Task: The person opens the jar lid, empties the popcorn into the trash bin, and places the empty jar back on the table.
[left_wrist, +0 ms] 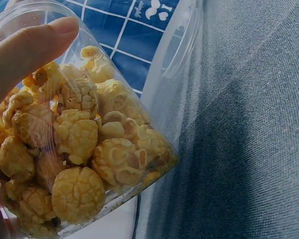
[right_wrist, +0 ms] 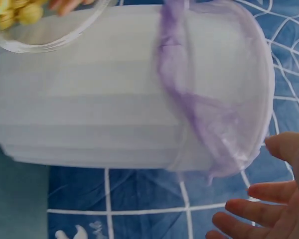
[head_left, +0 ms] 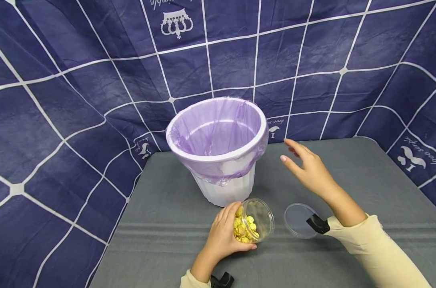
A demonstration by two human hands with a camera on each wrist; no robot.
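Note:
My left hand grips a clear plastic jar around its side, thumb and fingers on opposite sides. The jar tilts with its uncovered mouth toward the right. Caramel-coloured popcorn fills much of it, close up in the left wrist view. My right hand is raised right of the white bin, fingers extended and holding nothing. In the right wrist view, its fingers are spread near the bin's rim. A round clear lid lies on the table under the right wrist.
The bin stands upright at the back of the grey table, lined with a thin purple bag folded over its rim. Blue cloth with white grid lines hangs behind and at both sides.

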